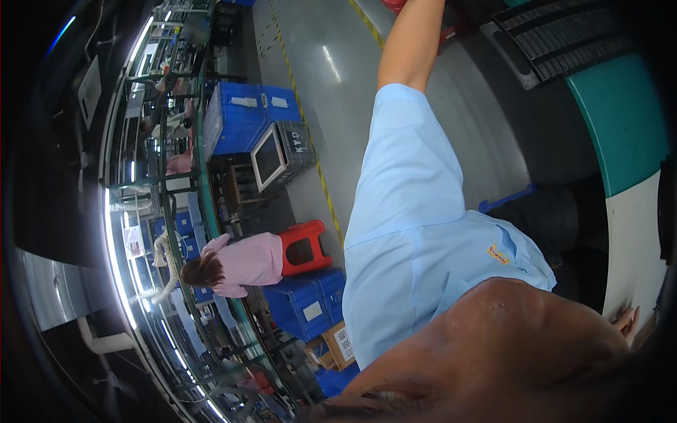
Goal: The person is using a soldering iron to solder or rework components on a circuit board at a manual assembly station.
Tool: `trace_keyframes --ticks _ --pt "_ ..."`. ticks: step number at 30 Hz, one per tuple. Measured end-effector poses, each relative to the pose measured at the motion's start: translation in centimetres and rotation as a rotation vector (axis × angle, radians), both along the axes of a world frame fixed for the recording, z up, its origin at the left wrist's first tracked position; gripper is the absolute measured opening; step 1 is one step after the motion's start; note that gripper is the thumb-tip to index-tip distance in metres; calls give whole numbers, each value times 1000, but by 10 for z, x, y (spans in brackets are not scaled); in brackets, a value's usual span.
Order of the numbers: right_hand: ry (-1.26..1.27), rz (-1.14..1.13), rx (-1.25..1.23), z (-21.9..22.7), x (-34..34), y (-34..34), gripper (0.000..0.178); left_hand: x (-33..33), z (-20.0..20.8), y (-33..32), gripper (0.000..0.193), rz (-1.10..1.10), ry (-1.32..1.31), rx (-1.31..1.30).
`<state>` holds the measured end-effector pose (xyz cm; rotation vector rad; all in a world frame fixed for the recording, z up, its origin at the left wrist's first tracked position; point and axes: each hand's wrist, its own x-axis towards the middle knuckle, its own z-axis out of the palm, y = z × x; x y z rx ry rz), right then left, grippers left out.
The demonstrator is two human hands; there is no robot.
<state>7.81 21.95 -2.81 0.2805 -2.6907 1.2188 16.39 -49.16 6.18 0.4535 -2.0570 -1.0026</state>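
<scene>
My left arm point(412, 49), bare below a light blue short sleeve, stretches to the top edge and leaves the picture there. Its hand lies beyond the edge, so what it holds is hidden. Close to the forearm at the top edge is a red thing point(393, 3), cut off and too small to name. At the lower right, a hand point(626, 321), which seems to be my right, rests at a white tabletop point(627, 247). Its visible fingers look stretched out, with nothing seen in them; the rest is covered.
The picture lies sideways. A co-worker in pink point(247, 264) sits on a red stool point(305, 248) at a lit workbench line point(204, 190). Blue crates point(247, 116), a grey crate point(296, 148) and cardboard boxes point(338, 345) stand by it. Green surface point(620, 120) and black rack point(557, 35) lie right.
</scene>
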Motion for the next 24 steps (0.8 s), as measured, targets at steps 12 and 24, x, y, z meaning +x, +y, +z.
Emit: trace_keyframes --ticks 12,24 --pt "-58 100 -124 -9 13 1 34 14 6 25 110 155 -446 140" --pt "50 71 -412 19 26 -23 26 -7 -4 63 87 375 -97 -338"
